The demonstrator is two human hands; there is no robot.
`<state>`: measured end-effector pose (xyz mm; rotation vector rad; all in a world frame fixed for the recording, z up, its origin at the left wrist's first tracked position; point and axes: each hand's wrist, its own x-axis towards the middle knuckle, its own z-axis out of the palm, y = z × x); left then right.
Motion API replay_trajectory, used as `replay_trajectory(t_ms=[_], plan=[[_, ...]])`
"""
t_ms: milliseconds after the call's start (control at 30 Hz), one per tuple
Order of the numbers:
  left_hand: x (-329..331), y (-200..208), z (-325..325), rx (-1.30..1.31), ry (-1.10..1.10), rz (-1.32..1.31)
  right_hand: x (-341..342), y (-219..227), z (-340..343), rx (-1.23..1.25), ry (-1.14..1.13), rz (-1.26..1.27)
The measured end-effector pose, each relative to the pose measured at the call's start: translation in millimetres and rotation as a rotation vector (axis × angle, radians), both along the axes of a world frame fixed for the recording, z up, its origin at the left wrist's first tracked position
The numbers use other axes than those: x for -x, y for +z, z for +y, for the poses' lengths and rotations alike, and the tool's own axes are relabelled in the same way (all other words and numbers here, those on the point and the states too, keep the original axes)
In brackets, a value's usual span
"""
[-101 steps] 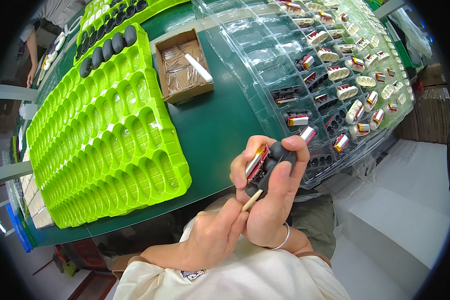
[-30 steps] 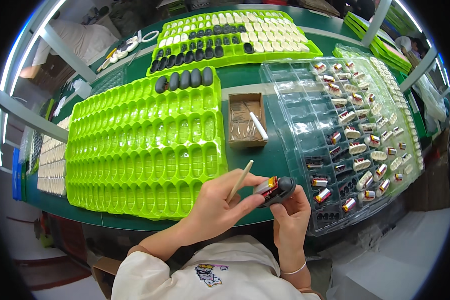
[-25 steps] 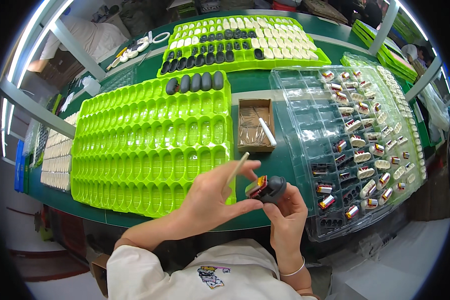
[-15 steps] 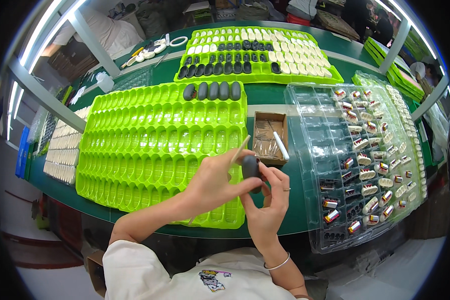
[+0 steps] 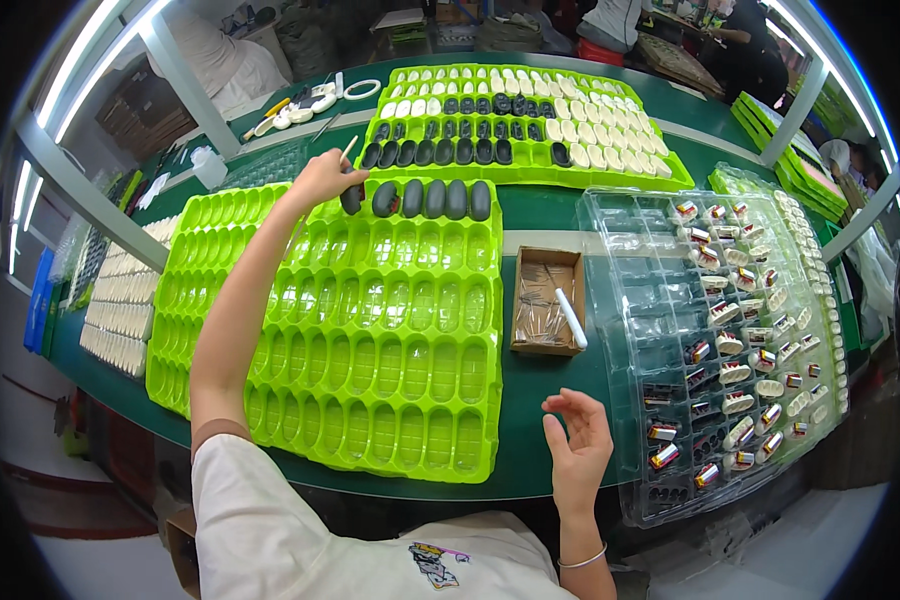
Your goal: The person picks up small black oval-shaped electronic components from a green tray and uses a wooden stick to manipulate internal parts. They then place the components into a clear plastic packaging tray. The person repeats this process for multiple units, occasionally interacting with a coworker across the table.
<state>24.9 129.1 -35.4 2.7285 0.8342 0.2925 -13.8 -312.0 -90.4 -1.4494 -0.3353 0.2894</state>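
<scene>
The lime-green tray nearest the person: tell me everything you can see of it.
The tray is glossy lime green, apparently moulded plastic, with rows of oval pockets. It lies flat on the green tabletop. Five dark oval pieces sit side by side in its far row, toward the right. The left forearm hides part of it; the left hand holds another dark piece at that row, contact unclear.

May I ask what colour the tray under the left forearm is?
The tray is lime green, head view.
</scene>
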Motion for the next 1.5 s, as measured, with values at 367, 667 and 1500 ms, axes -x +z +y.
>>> replay_trajectory(t_ms=[367, 667, 1500], plan=[[-54.4, -2.6, -3.4, -0.306, -0.016, 0.211, -6.0, -14.4, -6.2, 0.036, -0.008, 0.077], [-220.2, -22.1, 1.5, -0.104, -0.124, -0.140, -7.4, -16.0, -1.8, 0.101, -0.033, -0.016], [-61.9, 36.1, -234.7, 0.283, -0.916, -0.321, -28.5, 4.5, -8.4, -0.691, -0.011, 0.393]])
